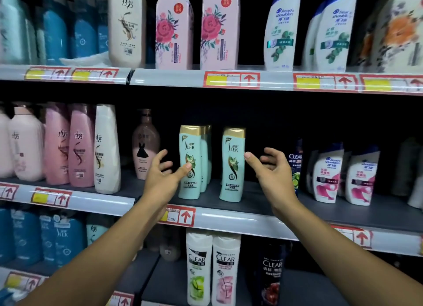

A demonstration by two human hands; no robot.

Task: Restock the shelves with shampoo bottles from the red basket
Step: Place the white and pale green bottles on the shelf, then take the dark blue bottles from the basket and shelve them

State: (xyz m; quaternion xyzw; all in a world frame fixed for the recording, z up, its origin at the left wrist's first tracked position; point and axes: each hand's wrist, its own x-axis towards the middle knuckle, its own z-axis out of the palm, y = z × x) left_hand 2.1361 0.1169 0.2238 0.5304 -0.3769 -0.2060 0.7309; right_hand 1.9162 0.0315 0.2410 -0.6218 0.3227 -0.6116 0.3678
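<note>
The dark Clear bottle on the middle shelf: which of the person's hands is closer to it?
Right. The right hand hovers open just left of the dark Clear bottle, its fingers nearly reaching it. The left hand is farther left, beyond both green Slek bottles.

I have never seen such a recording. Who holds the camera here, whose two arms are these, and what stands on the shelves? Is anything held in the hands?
There is no machine here. A person wears one wide-angle camera on the head, so the single picture looks forward and down along that person's own two arms.

The left hand and the right hand reach toward the middle shelf of a shop rack. Both are open with relaxed fingers and hold nothing. Each thumb tip reaches the front of a bottle: the left one the left green SLEK bottle, the right one the right green SLEK bottle. Whether they truly touch, I cannot tell.

Both bottles stand upright, with a gap between them. More shampoo bottles fill the shelves above, below and beside. The red basket is not in view.
</note>
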